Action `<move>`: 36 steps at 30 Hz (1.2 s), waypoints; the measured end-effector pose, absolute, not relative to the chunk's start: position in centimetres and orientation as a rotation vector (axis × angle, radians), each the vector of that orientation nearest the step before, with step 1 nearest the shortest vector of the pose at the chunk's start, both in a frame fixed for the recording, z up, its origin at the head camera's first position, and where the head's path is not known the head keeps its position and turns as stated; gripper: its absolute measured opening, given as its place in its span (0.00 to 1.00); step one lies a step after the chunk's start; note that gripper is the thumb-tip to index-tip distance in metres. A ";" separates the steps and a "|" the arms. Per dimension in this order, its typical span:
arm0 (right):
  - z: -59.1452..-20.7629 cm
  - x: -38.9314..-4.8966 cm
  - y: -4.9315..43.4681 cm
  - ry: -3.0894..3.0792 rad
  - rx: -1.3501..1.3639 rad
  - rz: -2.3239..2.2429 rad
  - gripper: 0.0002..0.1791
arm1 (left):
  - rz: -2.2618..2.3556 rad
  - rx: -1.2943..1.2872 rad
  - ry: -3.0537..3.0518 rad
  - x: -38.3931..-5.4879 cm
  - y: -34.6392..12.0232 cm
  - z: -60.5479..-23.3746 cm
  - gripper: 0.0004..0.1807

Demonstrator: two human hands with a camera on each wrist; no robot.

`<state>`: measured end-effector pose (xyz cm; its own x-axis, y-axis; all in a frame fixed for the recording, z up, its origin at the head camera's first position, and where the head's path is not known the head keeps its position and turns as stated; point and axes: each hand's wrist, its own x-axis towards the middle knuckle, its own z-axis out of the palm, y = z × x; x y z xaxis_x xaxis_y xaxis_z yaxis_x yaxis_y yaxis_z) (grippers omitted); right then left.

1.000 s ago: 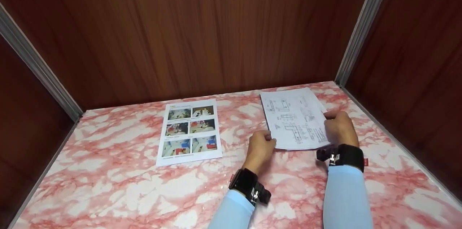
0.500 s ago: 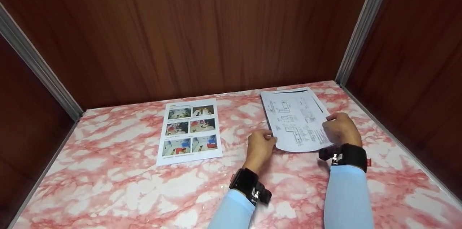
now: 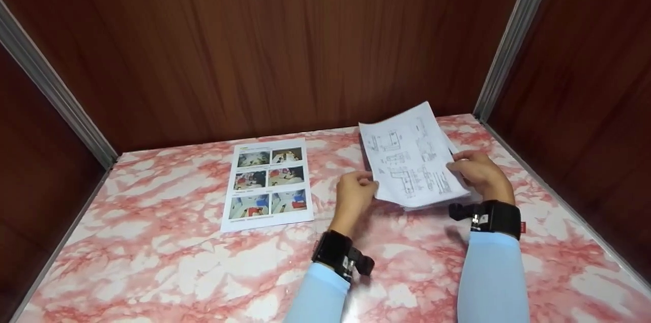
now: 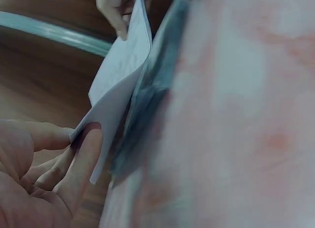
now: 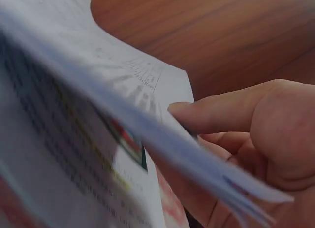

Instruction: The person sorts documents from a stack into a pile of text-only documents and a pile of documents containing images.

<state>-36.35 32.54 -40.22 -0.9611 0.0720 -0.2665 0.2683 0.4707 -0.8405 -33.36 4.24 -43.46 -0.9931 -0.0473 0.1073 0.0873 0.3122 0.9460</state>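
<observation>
Both hands hold a stack of white paper sheets [image 3: 402, 155], its top page printed with line drawings. My left hand [image 3: 354, 195] pinches the near left corner between thumb and fingers, as the left wrist view confirms. At the right edge, my right hand [image 3: 483, 175] grips the sheets with its thumb on top and fingers beneath. The stack is bent and raised at an angle, its far edge overlapping the back wall. Under it in the right wrist view shows a page [image 5: 78, 164] with text lines, yellow highlights and part of a colour picture.
A sheet with several colour photos [image 3: 268, 186] lies flat to the left on the red-and-white marbled table [image 3: 178, 262]. Brown wood-grain panels [image 3: 285, 48] with metal corner posts [image 3: 516, 38] enclose the back and sides.
The stack has been raised, its far edge lifting upward, and has shifted slightly left. My left hand has moved a little left and up with it; the right hand's fingers have straightened somewhat.
</observation>
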 end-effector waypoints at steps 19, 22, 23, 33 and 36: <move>-38.6 -38.4 19.2 2.484 0.072 -1.787 0.17 | -1.988 0.271 -2.281 -34.8 -9.3 -41.5 0.11; -39.0 -38.5 17.9 2.574 0.057 -1.674 0.14 | -1.890 0.268 -2.318 -34.9 -9.5 -41.9 0.10; -39.2 -38.5 17.6 2.628 0.055 -1.609 0.14 | -1.830 0.258 -2.351 -34.9 -9.5 -42.1 0.09; -41.9 -38.9 17.4 2.962 0.022 -1.125 0.07 | -1.384 0.259 -2.576 -34.8 -8.4 -43.6 0.06; -42.3 -39.0 17.5 3.003 0.027 -1.048 0.04 | -1.360 0.282 -2.606 -34.8 -8.2 -43.7 0.06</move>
